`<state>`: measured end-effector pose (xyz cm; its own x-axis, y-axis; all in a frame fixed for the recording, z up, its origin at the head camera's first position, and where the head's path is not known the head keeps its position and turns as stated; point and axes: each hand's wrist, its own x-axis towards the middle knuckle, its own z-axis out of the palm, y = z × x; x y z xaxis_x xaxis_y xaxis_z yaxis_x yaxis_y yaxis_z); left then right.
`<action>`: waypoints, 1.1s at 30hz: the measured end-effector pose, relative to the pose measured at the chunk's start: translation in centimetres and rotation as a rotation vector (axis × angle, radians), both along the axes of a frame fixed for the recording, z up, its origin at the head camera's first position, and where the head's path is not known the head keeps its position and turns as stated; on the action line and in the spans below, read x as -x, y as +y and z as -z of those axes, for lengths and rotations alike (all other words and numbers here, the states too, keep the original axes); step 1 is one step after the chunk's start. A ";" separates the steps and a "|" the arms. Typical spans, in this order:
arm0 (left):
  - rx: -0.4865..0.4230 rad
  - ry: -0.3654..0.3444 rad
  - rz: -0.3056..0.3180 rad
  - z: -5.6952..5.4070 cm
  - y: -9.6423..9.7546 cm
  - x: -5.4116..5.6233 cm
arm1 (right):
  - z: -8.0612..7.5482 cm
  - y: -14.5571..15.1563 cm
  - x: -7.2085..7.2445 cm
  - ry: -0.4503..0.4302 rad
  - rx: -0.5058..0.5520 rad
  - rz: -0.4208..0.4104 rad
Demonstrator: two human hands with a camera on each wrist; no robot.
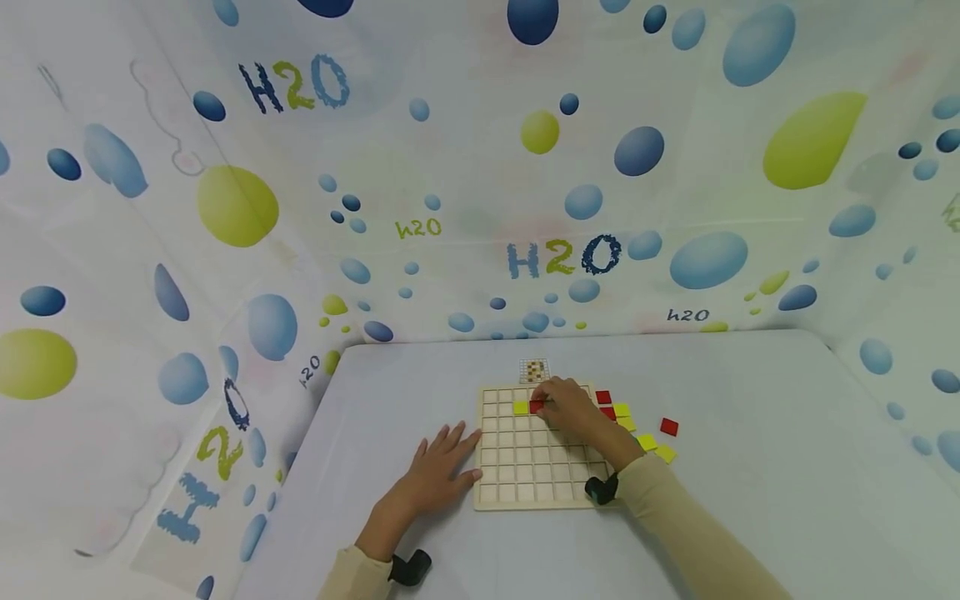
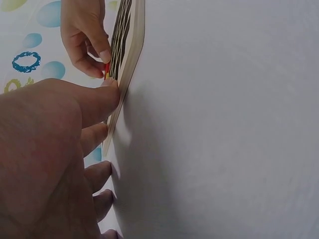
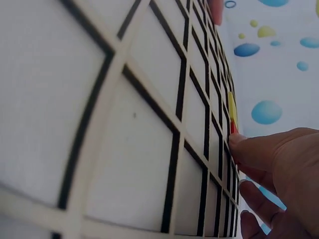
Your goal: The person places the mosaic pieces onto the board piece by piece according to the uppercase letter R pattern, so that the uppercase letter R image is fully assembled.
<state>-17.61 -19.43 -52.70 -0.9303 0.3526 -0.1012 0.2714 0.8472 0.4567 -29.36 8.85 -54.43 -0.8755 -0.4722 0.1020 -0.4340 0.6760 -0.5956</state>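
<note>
The right hand [image 1: 573, 410] reaches over the wooden grid board [image 1: 534, 446] and pinches a red tile [image 1: 536, 406] between thumb and fingertips, the tile sitting in a cell of the second row from the far edge, just right of a yellow tile [image 1: 520, 407] already lying in the next cell. In the right wrist view the fingertips [image 3: 239, 142] touch the red edge right beside the yellow tile [image 3: 232, 110]. The left hand [image 1: 435, 471] lies flat on the table [image 1: 750, 500] with its fingers spread, the fingertips touching the board's left edge; the left wrist view shows the fingers [image 2: 102, 97] resting against the board's rim [image 2: 130, 50] and holding nothing. To the right of the board, loose red and yellow tiles [image 1: 637, 425] lie scattered on the table, one red tile [image 1: 669, 427] a little apart from the rest. A small pattern card [image 1: 534, 370] lies just beyond the board's far edge. A sheet printed with bubbles and "H2O" [image 1: 562, 257] hangs behind the table
</note>
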 end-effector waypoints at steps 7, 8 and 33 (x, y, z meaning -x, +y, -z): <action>0.002 0.011 0.007 0.5 -0.2 0.2 | 0.2 0.1 0.0 0.062 -0.036 -0.013; 0.005 0.008 0.008 0.6 -0.2 0.2 | 0.2 0.3 -0.1 0.059 -0.028 -0.010; -0.003 0.008 0.002 0.3 -0.2 0.0 | -1.3 13.9 -0.2 -0.277 -0.077 0.318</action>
<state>-17.59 -19.63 -53.03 -0.9304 0.3546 -0.0925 0.2766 0.8452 0.4573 -29.19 22.76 -53.11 -0.9681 -0.1718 -0.1827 -0.0276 0.7970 -0.6033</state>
